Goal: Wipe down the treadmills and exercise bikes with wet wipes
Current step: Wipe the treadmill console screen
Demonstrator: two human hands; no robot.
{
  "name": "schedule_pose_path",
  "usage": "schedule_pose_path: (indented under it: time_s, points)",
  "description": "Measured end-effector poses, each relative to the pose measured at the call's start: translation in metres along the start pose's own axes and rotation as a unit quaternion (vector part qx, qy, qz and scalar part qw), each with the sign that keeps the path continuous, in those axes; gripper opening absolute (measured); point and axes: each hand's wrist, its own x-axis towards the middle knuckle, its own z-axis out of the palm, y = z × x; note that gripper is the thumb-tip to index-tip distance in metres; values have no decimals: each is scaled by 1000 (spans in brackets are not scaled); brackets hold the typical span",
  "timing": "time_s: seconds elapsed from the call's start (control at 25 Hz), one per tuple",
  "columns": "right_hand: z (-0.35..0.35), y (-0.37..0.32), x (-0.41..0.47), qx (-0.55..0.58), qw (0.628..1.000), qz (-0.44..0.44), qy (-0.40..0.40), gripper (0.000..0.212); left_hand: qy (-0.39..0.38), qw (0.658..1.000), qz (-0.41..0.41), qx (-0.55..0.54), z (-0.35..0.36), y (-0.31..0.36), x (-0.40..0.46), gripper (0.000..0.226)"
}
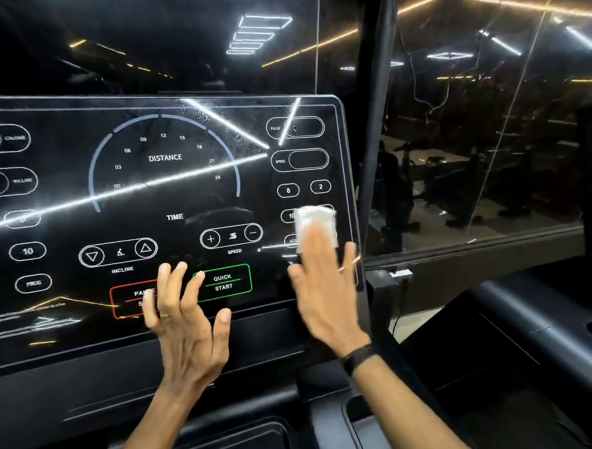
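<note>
Your right hand [320, 288] presses a white crumpled wet wipe [316, 223] flat under straight fingers against the lower right of the glossy black treadmill console panel [170, 203]. Your left hand [186, 319] hovers open, fingers spread, empty, over the red pause button [134, 298]

Wipe [315, 223] on console [169, 196] right side (under right hand [325, 291]).

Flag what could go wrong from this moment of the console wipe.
1. The left hand hovers with spread fingers over the PAUSE button and QUICK START button; a touch might trigger them.
2. The right hand presses the wet wipe near the console edge, possibly pressing speed keys.
</note>
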Motion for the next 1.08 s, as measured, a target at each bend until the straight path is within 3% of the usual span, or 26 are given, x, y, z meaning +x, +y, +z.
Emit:
schedule_pose_path:
  time_s: [0.08, 0.12, 0.16, 0.24, 0.32, 0.36, 0.4, 0.48, 0.56, 0.6, 0.64, 0.72, 0.8, 0.88, 1.0, 1.08]
  points:
    - [8, 6, -29, 30, 989, 143, 22, 68, 3, 1000, 1, 0, 1, 1, -1, 58]
    - [11, -6, -55, 52, 986, 158, 7, 69, 4, 1000, 0, -1, 1, 1, -1, 58]
    - [11, -25, -79, 82, 988, 127, -35, 71, 3, 1000, 1, -1, 2, 1, 0, 58]
    - [14, -55, -97, 115, 986, -21, -119, 71, -1, 1000, 6, 4, 3, 2, -1, 58]
    - [4, -60, -51, 60, 986, -134, -85, 68, 4, 1000, 5, 4, 2, 0, -1, 58]
    - [0, -54, -21, 20, 988, -142, -54, 65, 4, 1000, 3, 3, 0, -1, -1, 58]
    - [-5, -44, 7, -4, 993, -116, -25, 65, 2, 1000, 0, 3, -1, -1, -1, 58]
    - [-5, -6, 36, -15, 999, 26, 17, 69, -1, 1000, -7, 3, -2, 0, -1, 57]
    - [1, 7, 9, 25, 985, 165, 40, 72, 3, 1000, -10, 2, 0, 1, -1, 57]
    - [4, -3, -19, 49, 981, 181, 37, 73, 3, 1000, -10, 0, 1, 1, -1, 57]
    - [6, -23, -49, 73, 986, 146, 19, 74, 3, 1000, -9, 1, 2, 0, -1, 57]
    - [14, -60, -83, 99, 993, -18, -63, 73, 2, 1000, -7, 4, 3, 0, -1, 58]
    - [10, -67, -44, 53, 991, -112, -55, 68, 7, 1000, -6, 3, 2, 0, -1, 58]
    - [4, -45, 7, 1, 999, -48, -2, 67, 7, 1000, -7, 3, -1, -2, -2, 57]
    - [6, -3, -7, 54, 986, 152, 36, 73, 4, 1000, -5, 2, 0, 0, -3, 57]
    - [6, -23, -67, 108, 983, 150, 9, 73, 3, 1000, 0, 4, 2, 0, -3, 56]
